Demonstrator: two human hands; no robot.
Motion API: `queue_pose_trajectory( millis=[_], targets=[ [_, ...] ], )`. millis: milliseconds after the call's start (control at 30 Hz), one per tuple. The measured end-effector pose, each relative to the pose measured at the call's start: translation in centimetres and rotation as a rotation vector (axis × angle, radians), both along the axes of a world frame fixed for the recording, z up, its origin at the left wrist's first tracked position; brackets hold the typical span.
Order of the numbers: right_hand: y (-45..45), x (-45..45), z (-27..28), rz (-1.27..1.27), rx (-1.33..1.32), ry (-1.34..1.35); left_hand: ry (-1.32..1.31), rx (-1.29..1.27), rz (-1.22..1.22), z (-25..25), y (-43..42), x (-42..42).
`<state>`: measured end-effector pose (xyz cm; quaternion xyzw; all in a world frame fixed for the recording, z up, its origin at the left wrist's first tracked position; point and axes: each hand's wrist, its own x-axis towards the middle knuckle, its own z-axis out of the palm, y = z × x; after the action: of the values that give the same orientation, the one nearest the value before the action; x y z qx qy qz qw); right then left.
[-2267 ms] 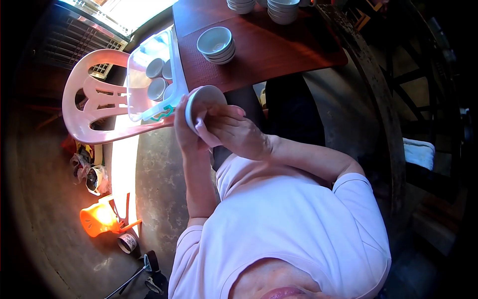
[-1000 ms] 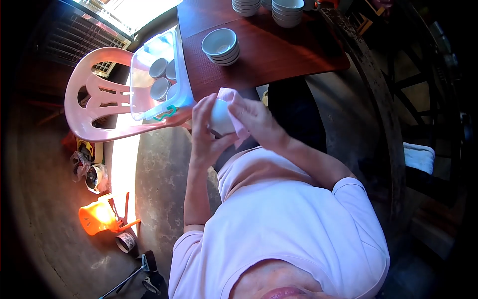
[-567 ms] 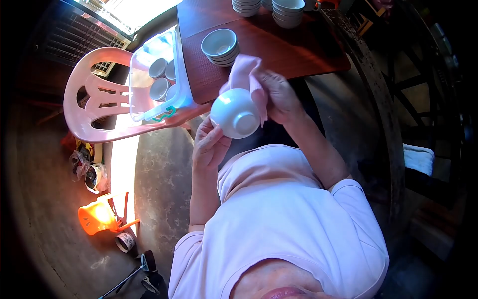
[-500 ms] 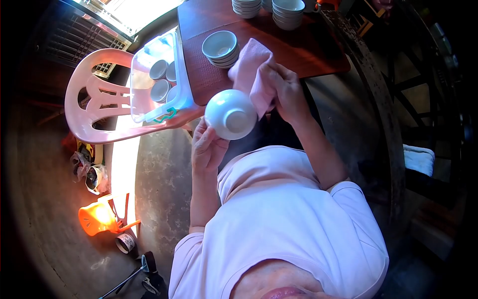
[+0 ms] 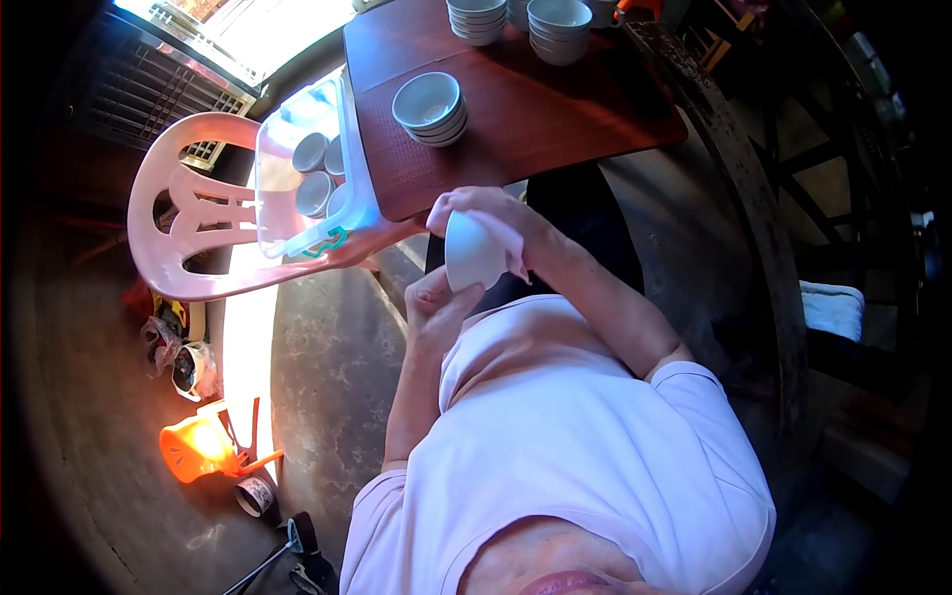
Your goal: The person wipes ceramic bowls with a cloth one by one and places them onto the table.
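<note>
White bowl (image 5: pixel 471 258) in both hands, near side of the table (image 5: pixel 555 124), pink cloth (image 5: pixel 506 238) against it.
Left hand (image 5: pixel 432 305) clamped on the bowl's near left part, thumb and fingers together on it; some fingers hidden behind. Right hand (image 5: pixel 501 210) clamped on the cloth, pressed to the bowl's far right; fingertips covered. Bowl is tipped; its inside can't be seen. Bowl stack (image 5: pixel 428 104) on table, fully in view. Far stack on the left (image 5: pixel 476 22) is cut off by the frame edge. Clear tub (image 5: pixel 364 203) on pink chair (image 5: pixel 159 238), left; cups or bowls inside, partly hidden by its wall.
</note>
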<state>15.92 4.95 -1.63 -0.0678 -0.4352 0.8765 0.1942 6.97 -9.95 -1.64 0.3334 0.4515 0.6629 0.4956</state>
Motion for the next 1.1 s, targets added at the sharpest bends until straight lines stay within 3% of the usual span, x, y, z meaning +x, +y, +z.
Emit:
queue_pose_trajectory(
  millis=[33,100,200,233,267,333,367,467,533,567,600,667,700,733,800,833,867,933,967,1100],
  targets=[
    [-0.1,-0.1,-2.0,0.034,-0.367,0.153,0.135,0.015,0.004,-0.6,0.0,0.1],
    [-0.3,-0.3,-5.7,0.11,-0.39,0.215,0.554,0.05,0.0,-2.4,-0.3,-0.1],
    [1.2,-0.7,-4.9,0.265,-0.481,0.278,0.609,0.005,-0.048,-1.1,0.4,0.2],
    [1.1,-0.4,-1.8,0.204,-0.389,0.089,0.112,0.012,-0.103,-0.3,0.3,0.3],
    [1.0,0.0,1.4,0.164,-0.305,-0.103,-0.099,-0.038,-0.223,0.7,0.1,-0.7],
    [0.9,0.0,1.8,0.035,0.214,-0.051,-0.459,-0.092,-0.182,1.7,0.7,-1.4],
    [0.4,-0.1,1.7,-0.011,0.068,0.007,-0.507,-0.059,-0.16,2.2,1.0,-1.2],
    [-0.8,-0.4,-0.1,-0.137,-0.324,0.173,-0.268,0.1,-0.05,-0.1,1.2,-0.2],
    [-1.8,-0.5,-2.6,-0.18,-0.56,0.264,0.116,0.074,-0.066,-0.8,1.4,0.4],
    [-2.3,0.2,-2.7,-0.147,-0.711,0.114,0.326,0.003,-0.036,-1.0,1.3,0.7],
    [-1.8,0.5,-3.2,-0.127,-0.632,0.134,0.538,-0.065,0.001,-0.8,1.3,0.9],
    [-0.6,0.0,-2.1,-0.071,-0.459,0.17,0.305,-0.06,-0.054,0.0,1.4,0.7],
    [-0.8,0.4,0.0,-0.215,-0.452,-0.14,-0.001,-0.082,-0.121,1.4,1.1,0.4],
    [-0.4,0.7,1.9,0.007,-0.462,-0.06,-0.274,-0.109,-0.126,1.3,0.9,-0.6],
    [0.3,0.5,0.2,-0.121,0.276,-0.117,-0.592,-0.116,-0.24,1.9,1.0,-2.4],
    [-0.2,0.5,1.3,-0.084,-0.152,-0.072,-0.67,-0.084,-0.193,1.5,1.3,-2.2],
    [-1.0,0.3,1.5,-0.202,-0.194,-0.064,-0.722,-0.017,-0.104,1.4,1.6,-1.5],
    [-2.5,0.0,1.8,-0.444,-0.27,-0.044,-0.646,0.125,-0.015,1.1,2.0,-0.4],
    [-3.1,-0.1,2.0,-0.448,-0.292,-0.06,-0.537,0.201,0.022,0.2,2.3,0.2],
    [-5.3,-0.6,1.7,-0.438,-0.375,-0.125,0.073,0.062,0.135,-1.0,2.4,0.0]
  ],
)
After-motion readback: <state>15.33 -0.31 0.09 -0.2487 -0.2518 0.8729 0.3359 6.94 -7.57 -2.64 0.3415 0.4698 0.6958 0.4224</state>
